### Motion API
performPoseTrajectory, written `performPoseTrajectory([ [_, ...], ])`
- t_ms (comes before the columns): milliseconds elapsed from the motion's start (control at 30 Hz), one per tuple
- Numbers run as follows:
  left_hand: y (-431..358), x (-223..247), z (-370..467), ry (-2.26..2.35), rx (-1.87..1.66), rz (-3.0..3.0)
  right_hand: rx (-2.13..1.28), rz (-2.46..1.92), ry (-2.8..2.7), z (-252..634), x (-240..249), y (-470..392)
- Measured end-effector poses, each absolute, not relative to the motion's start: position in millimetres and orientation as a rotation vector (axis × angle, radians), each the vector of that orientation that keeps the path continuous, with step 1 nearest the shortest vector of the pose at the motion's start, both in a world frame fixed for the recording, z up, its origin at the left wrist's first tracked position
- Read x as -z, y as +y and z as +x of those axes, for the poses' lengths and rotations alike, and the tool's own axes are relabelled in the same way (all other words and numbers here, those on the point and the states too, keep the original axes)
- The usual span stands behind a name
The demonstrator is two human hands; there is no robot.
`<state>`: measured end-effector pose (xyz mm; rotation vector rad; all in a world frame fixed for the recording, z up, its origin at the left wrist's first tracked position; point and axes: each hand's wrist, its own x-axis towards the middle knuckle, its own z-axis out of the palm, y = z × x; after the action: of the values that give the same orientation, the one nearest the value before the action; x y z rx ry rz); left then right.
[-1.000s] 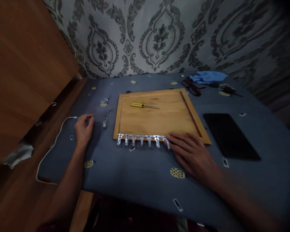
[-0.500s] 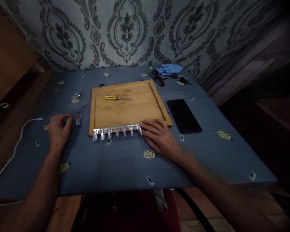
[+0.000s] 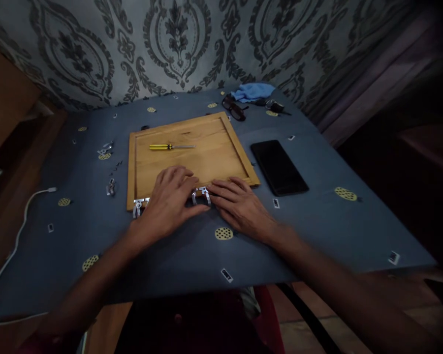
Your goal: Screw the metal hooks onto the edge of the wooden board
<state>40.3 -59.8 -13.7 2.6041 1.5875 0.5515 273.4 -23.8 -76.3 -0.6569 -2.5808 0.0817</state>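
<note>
A framed wooden panel (image 3: 184,162) lies on the blue patterned cloth. Metal hinge-like pieces (image 3: 137,206) line its near edge, the middle ones hidden under my left hand (image 3: 168,201). That hand is spread over the edge, its thumb stretched to the right. My right hand (image 3: 241,206) lies with fingers extended on the near right edge, beside the rightmost metal piece (image 3: 205,194). Neither hand is seen gripping anything. A yellow-handled screwdriver (image 3: 166,147) rests on the panel.
Right of the panel lies a black phone (image 3: 279,168). Sunglasses (image 3: 234,108), a blue cloth (image 3: 254,92) and keys (image 3: 275,105) sit behind. Loose metal pieces (image 3: 111,187) and small screws (image 3: 116,167) are at left, with a white cable (image 3: 22,221) farther out.
My left hand has moved right, from the cloth beside the loose pieces onto the row of metal pieces, and its fingers have spread. My right hand stays at the panel's edge. The view has shifted slightly.
</note>
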Motion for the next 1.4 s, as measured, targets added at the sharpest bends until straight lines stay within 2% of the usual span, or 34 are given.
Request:
performPoseTrajectory([
  [300, -48.8, 22.3, 51.4, 1.573, -0.375, 2.62, -0.223, -0.673, -2.552, 273.4, 75.6, -22.1],
  [633, -47.5, 26.0, 55.4, 1.577, -0.377, 2.51, -0.164, -0.688, -2.548, 273.7, 79.0, -22.3],
  [933, -44.7, 23.7, 58.6, 1.622, -0.352, 2.454, -0.282, -0.696, -2.535, 273.6, 77.6, -22.4],
  [1400, -42.6, 21.8, 53.0, 1.616, -0.381, 2.379, -0.279, -0.692, -2.543, 271.4, 76.8, -22.4],
])
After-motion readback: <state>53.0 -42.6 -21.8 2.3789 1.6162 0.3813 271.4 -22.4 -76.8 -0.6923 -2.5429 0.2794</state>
